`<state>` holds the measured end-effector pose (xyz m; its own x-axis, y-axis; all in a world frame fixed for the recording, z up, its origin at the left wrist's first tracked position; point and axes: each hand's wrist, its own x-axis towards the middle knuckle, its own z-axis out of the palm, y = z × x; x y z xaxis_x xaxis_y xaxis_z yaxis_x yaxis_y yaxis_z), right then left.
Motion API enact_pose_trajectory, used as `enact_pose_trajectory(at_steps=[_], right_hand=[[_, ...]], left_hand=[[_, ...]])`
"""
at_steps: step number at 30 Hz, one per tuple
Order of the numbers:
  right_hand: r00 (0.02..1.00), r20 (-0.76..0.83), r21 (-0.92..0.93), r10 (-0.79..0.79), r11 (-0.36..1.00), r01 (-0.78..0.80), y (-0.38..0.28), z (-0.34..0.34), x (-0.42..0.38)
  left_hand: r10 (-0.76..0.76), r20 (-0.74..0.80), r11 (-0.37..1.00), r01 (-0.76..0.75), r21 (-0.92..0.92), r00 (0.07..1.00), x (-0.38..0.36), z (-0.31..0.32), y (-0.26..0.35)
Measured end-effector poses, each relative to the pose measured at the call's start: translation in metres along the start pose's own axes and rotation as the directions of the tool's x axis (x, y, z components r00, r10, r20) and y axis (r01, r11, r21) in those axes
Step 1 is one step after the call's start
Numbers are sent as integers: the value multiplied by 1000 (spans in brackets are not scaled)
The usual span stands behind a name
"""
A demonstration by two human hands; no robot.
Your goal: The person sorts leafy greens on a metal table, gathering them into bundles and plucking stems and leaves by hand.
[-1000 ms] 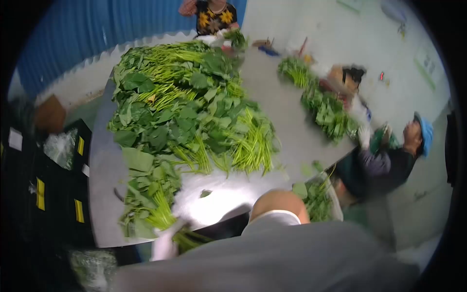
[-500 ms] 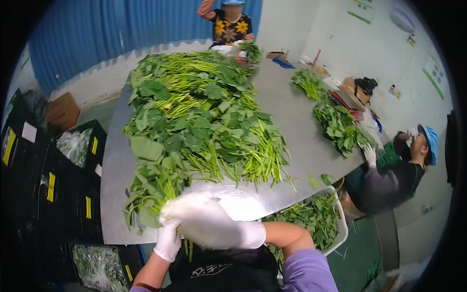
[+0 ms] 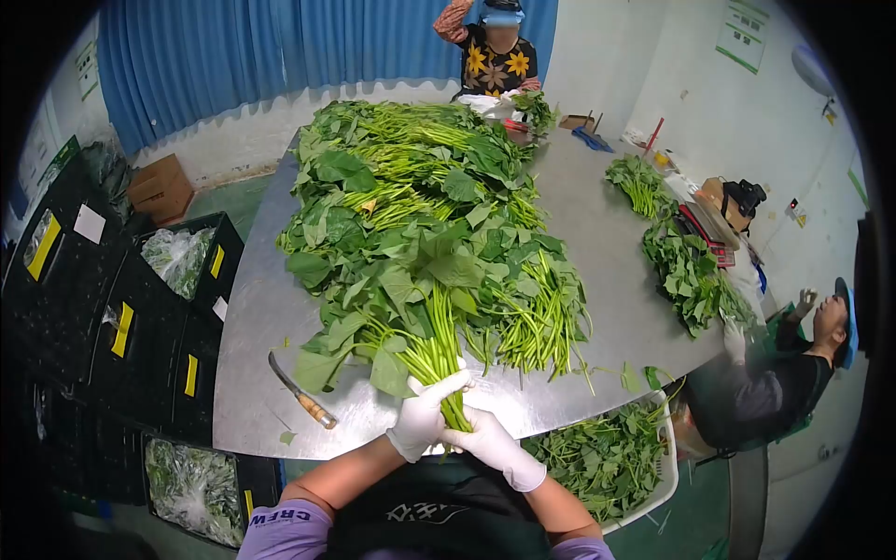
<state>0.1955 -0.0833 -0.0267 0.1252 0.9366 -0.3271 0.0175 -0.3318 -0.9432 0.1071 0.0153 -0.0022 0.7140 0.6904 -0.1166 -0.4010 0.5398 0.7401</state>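
Gripping the bunch (image 3: 437,317) by its stems (image 3: 434,359) in left hand (image 3: 419,423) and right hand (image 3: 492,445) — best squeezed snugly, without crushing; mind the knife (image 3: 315,409) — left of both.

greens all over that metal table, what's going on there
The person wearing the camera grips a bunch of leafy stems near the cut ends, left hand and right hand both white-gloved. Behind it, a big heap of the same greens covers much of the metal table. A curved knife lies to the left, untouched. At the right, a co-worker in a blue cap has a gloved hand at a smaller pile, near a white basket of loose leaves.
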Motion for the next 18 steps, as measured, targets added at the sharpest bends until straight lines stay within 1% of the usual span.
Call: enact_pose_trajectory(at_steps=[1,2,5,6,7,9,10,11,12,13,14,15,16,17,18], right_hand=[[999,-42,-109,-21,994,16,9,2,3],[992,-73,-28,-104,994,102,14,6,4],[989,-80,-149,-121,983,108,18,9,12],[991,-64,-127,-116,986,108,15,8,13],[997,-41,-99,-72,993,68,13,8,15],[1000,4,-50,12,999,-12,11,3,16],[999,13,-16,39,999,-39,13,3,16],[1000,-20,-70,15,997,-16,15,4,16],[999,-52,-126,-10,992,4,17,4,15],[994,-79,-160,-71,985,57,19,4,13],[986,-106,-198,-130,974,108,21,4,12],[966,-133,-214,-222,958,191,22,2,13],[937,-165,-229,-306,936,266,24,0,13],[954,-159,-169,-255,959,229,23,-7,10],[967,-153,-109,-204,976,188,23,-14,6]], left_hand=[[5,44,997,-8,72,999,2,-3,2],[8,86,990,-20,141,996,3,-5,3],[-123,211,991,109,76,970,10,-15,13],[-210,311,977,211,30,927,12,-17,21],[-256,372,963,269,17,892,18,-21,22],[-328,361,926,373,-59,873,24,-29,15],[-330,381,920,385,-74,863,28,-33,8],[-332,403,913,398,-89,853,29,-31,8],[-363,307,917,395,-49,880,26,-24,9],[-341,194,935,352,-26,920,24,-17,5],[-328,229,938,344,-33,917,26,-17,4],[-319,264,939,341,-39,910,28,-15,3],[-297,166,952,305,-26,940,28,-9,1],[-252,174,965,261,-31,952,29,-21,-8],[-247,72,968,249,-24,966,25,-11,4]])
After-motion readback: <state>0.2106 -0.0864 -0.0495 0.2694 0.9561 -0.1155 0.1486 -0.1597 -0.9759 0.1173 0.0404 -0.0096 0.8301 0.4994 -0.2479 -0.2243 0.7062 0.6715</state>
